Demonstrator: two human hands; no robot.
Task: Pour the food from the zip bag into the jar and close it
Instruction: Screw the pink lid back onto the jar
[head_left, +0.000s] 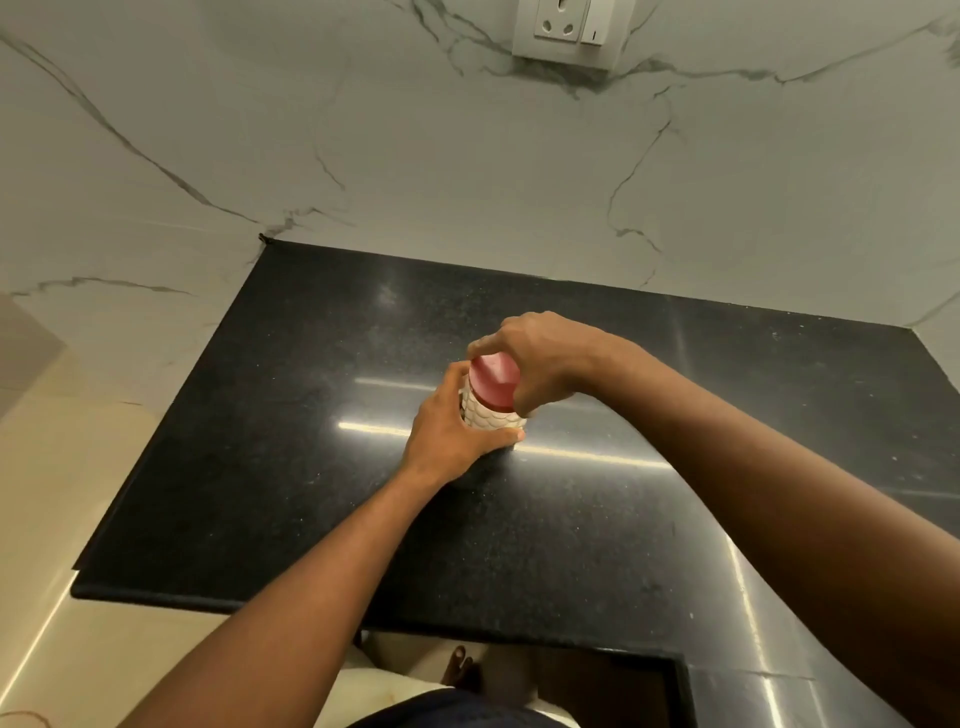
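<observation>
The left hand (457, 431) reaches in from seven o'clock and wraps around the lower body of the jar (491, 415), fingers curled at its base, apparently to brace it against turning. The jar stands upright on the black countertop (291, 415), near the middle of the slab, its pale patterned wall showing between the two hands. Its red lid (494, 379) sits on top. The right hand (540, 358) comes in from four o'clock and closes over the lid, thumb and fingers pinching its rim, probably to twist it. No zip bag is in view. At twelve o'clock a wall socket (566, 26) sits in the marble backsplash.
</observation>
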